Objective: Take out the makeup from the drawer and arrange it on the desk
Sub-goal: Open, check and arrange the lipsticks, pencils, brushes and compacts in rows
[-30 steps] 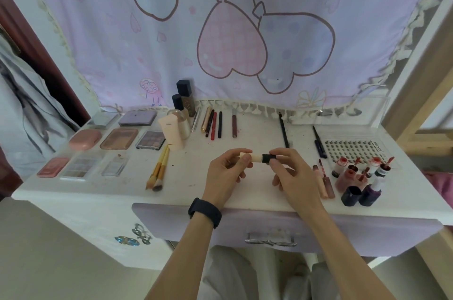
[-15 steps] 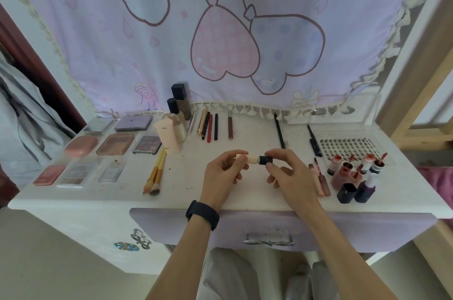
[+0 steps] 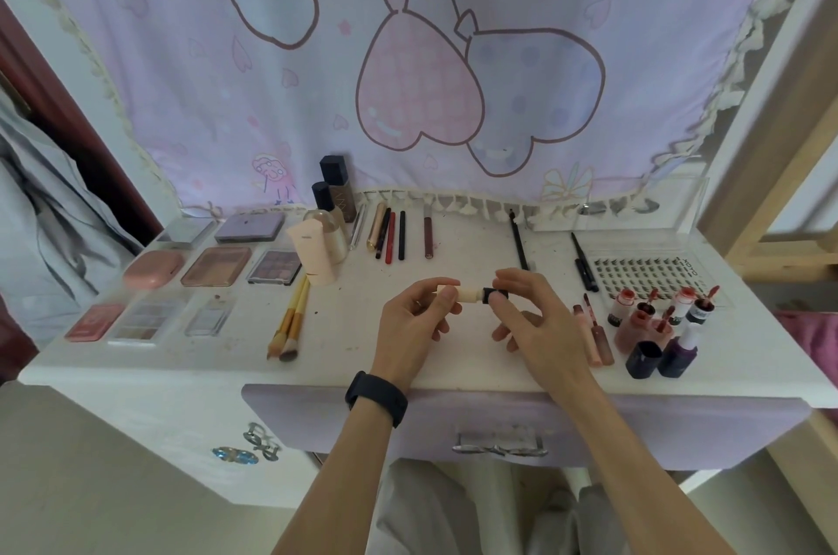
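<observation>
Hands meet above the desk (image 3: 353, 328), the left hand (image 3: 415, 321) pinching a cream makeup stick (image 3: 469, 295) while the right hand (image 3: 528, 318) grips its black end.

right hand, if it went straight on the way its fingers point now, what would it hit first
Probably the left hand: the right hand pinches the dark cap of the cream stick, fingers pointing left along it, and the left hand grips the other end.

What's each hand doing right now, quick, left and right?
Left hand: closed, pinching the cream end of a small makeup stick.
Right hand: closed, pinching the same stick's black cap end.
</observation>
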Available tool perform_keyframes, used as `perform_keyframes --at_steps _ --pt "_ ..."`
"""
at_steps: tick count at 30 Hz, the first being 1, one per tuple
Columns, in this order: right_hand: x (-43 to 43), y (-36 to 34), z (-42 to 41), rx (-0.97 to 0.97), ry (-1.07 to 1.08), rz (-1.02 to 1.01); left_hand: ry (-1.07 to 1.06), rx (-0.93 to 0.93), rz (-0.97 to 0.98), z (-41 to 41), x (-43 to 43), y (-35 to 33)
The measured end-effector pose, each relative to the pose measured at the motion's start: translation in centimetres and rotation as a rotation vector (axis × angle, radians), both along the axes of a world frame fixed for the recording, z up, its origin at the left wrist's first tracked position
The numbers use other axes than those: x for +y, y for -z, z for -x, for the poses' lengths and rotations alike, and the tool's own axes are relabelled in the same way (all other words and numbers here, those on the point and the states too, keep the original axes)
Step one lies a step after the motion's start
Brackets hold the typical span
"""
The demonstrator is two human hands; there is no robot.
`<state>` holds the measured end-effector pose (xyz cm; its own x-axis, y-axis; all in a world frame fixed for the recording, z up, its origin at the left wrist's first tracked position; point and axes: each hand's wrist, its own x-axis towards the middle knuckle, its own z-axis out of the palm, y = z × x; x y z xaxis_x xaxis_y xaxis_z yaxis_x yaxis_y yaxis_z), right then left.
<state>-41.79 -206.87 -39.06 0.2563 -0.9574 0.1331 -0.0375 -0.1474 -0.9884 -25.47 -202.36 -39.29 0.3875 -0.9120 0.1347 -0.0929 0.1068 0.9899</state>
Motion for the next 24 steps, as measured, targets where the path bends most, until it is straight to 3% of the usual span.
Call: perform_keyframes --at_steps 5,11,15,24 --pt "-0.23 0.32 -0.28 0.067 0.045 -0.01 -0.002 0.007 0.002 -0.02 0.02 -0.03" --pt "-0.16 0.04 -0.01 -0.005 -0.001 -0.01 -0.003 0.002 0.002 -0.03 0.07 0.0" --pt "-0.27 0.09 -0.32 0.088 0.037 0.0 -0.004 0.0 -0.001 -0.06 0.02 -0.01" --pt "-0.45 0.77 0.01 -0.031 0.032 0.028 -0.053 0.071 -0.004 0.06 -0.11 0.02"
